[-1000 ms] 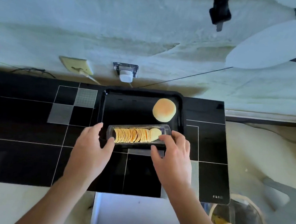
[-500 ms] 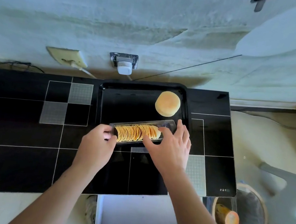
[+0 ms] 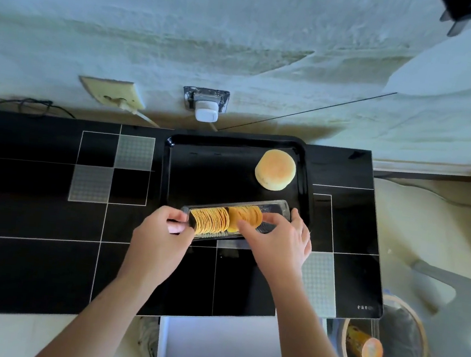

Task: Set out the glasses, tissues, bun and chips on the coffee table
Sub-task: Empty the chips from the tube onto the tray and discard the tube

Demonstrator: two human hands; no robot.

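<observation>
While both hands (image 3: pixel 216 240) grip chips tray (image 3: pixel 277 207) | table logo (image 3: pixel 365 307) unreadable

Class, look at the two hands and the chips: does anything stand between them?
Nothing visible does. The left hand holds the left end of the clear chip tray; the right hand fingers already pinch the chips.

The near end of the chips (image 3: pixel 225 220) is being covered by the right hand (image 3: pixel 277 242); the bin (image 3: pixel 385 346) is being cropped at the bottom edge.
</observation>
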